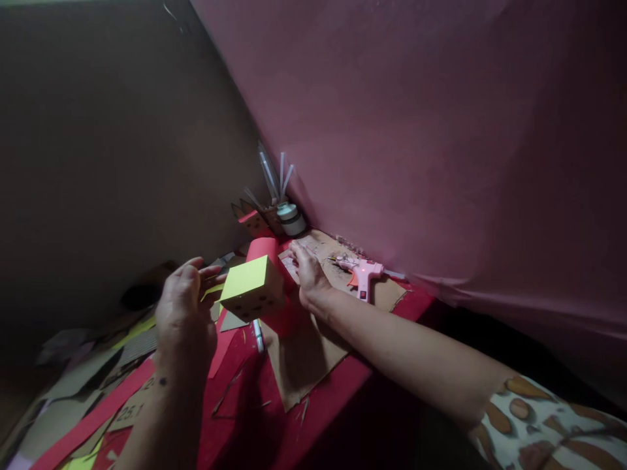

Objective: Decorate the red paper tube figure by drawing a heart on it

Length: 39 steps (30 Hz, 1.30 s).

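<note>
A small cardboard box [252, 287] with a yellow paper top and dark dots on its front is at the centre, in front of a red paper tube [263, 247]. To the box's left, my left hand [185, 303] is closed, with a piece of yellow paper [211, 289] between its fingers. Whether that paper joins the box is unclear. My right hand [306, 269] is closed beside the tube on its right; whatever its fingertips hold is hidden. A pink glue gun [361, 271] lies right of this hand, on a cardboard sheet [301, 369].
Behind stand a lidded jar [292, 220], clear glue sticks [283, 175] in a holder, and another decorated cardboard piece [255, 224]. A marker [258, 336] lies below the box. Paper strips [98, 408] and cardboard scraps cover the left. A pink-covered wall [416, 143] rises behind.
</note>
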{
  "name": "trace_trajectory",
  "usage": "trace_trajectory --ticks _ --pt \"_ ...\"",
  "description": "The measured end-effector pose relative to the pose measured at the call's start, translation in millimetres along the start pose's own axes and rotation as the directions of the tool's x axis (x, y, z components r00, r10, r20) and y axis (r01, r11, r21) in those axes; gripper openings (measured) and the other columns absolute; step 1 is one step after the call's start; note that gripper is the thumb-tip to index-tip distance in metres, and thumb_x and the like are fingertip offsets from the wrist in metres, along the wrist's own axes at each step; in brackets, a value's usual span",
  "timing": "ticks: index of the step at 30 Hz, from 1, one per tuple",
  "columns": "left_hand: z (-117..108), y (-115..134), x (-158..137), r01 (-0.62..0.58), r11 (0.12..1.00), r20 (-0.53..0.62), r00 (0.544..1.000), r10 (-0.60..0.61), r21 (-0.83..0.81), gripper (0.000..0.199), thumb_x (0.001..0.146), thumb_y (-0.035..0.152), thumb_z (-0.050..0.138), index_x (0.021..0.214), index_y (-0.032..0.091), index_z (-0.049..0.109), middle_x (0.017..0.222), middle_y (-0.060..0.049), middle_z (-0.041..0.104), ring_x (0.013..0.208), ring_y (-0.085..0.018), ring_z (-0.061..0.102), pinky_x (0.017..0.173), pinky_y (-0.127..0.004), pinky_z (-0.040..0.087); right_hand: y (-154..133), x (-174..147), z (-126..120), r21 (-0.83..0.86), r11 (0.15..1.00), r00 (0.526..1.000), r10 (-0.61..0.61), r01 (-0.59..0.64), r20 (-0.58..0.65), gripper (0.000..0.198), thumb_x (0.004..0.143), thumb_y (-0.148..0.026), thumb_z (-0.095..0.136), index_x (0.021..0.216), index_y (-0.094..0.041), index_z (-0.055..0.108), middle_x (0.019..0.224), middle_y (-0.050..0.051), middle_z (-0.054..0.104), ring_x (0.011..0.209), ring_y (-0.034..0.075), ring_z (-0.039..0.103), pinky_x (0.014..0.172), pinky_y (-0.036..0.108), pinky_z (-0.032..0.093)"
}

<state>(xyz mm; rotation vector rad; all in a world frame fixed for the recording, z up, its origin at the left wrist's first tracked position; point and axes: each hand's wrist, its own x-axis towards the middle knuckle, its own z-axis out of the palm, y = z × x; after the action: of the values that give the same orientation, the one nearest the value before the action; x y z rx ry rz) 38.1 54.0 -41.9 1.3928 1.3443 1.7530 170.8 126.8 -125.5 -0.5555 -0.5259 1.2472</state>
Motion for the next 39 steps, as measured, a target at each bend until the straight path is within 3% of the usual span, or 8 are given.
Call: trace_trajectory --ticks 3,6,9,12,18,24,30,39 --pt "1 8 -4 0.016 1.000 -0.011 1.000 -0.017 -0.009 0.024 0.091 0.039 0.061 0.104 0.018 0.062 0.095 -0.007 0.068 0.085 -0.019 0.068 0.075 -0.028 0.054 -12 -1 1 0.001 1.000 0.999 -0.019 0.019 -0.050 0.034 0.085 -0.053 0.067 0.100 -0.023 0.076 0.121 0.005 0.078 0.129 0.026 0.061 0.114 0.043 0.044" --pt "0 17 -7 0.013 0.997 0.028 0.999 -0.016 0.079 0.011 0.088 0.030 0.062 0.092 0.020 0.062 0.101 -0.008 0.068 0.087 -0.018 0.068 0.073 -0.026 0.054 -21 -5 2 -0.008 0.999 0.998 -0.034 0.033 -0.060 0.031 0.086 -0.050 0.065 0.100 -0.025 0.076 0.124 0.003 0.077 0.132 0.025 0.059 0.117 0.042 0.041" --pt "-1 14 -4 -0.003 0.991 0.041 0.999 -0.002 0.132 0.012 0.087 0.031 0.060 0.090 0.020 0.062 0.102 -0.009 0.069 0.085 -0.019 0.068 0.070 -0.027 0.055 -25 -6 2 -0.038 0.999 0.997 -0.017 0.014 -0.070 0.030 0.084 -0.050 0.066 0.092 -0.023 0.076 0.115 0.006 0.078 0.126 0.027 0.062 0.112 0.044 0.044" --pt "-5 0 -1 0.002 0.997 -0.033 0.999 0.000 0.075 0.019 0.088 0.039 0.060 0.094 0.021 0.061 0.096 -0.007 0.069 0.078 -0.019 0.068 0.065 -0.028 0.054 -24 -6 0 -0.070 0.998 0.997 -0.005 -0.001 -0.080 0.030 0.082 -0.051 0.068 0.085 -0.022 0.073 0.107 0.008 0.077 0.119 0.029 0.063 0.106 0.045 0.047" --pt "-27 -24 -8 0.038 0.983 0.031 0.999 -0.045 0.178 0.041 0.078 0.048 0.067 0.105 0.018 0.060 0.090 -0.004 0.069 0.069 -0.019 0.065 0.060 -0.030 0.053 -22 -7 -3 -0.108 0.994 0.996 0.017 -0.026 -0.084 0.031 0.082 -0.052 0.064 0.086 -0.022 0.072 0.092 0.007 0.076 0.096 0.025 0.068 0.088 0.040 0.051" --pt "-35 -49 -17 0.059 0.978 0.089 0.993 -0.079 0.200 0.040 0.065 0.035 0.065 0.100 0.017 0.060 0.086 -0.003 0.067 0.064 -0.016 0.061 0.052 -0.027 0.046 -24 -9 -5 -0.158 0.987 0.999 0.009 -0.017 -0.051 0.026 0.077 -0.048 0.066 0.079 -0.022 0.070 0.080 0.003 0.073 0.079 0.021 0.064 0.074 0.034 0.048" --pt "-25 -66 -28 -0.034 0.959 0.227 0.973 -0.031 0.280 0.040 0.069 0.025 0.055 0.106 0.018 0.068 0.091 -0.004 0.074 0.069 -0.018 0.064 0.067 -0.033 0.052 -23 -9 -10 -0.227 0.974 1.000 -0.016 0.016 0.001 0.024 0.074 -0.047 0.068 0.074 -0.022 0.066 0.077 0.002 0.070 0.075 0.020 0.063 0.071 0.033 0.047" --pt "-25 -70 -33 -0.175 0.893 0.277 0.959 0.059 0.414 0.033 0.079 0.020 0.049 0.107 0.021 0.067 0.098 -0.008 0.077 0.091 -0.027 0.072 0.078 -0.038 0.055 -23 -11 -10 -0.306 0.947 0.995 -0.080 0.096 0.065 0.027 0.073 -0.050 0.067 0.076 -0.023 0.067 0.085 0.002 0.074 0.081 0.021 0.065 0.070 0.032 0.047"
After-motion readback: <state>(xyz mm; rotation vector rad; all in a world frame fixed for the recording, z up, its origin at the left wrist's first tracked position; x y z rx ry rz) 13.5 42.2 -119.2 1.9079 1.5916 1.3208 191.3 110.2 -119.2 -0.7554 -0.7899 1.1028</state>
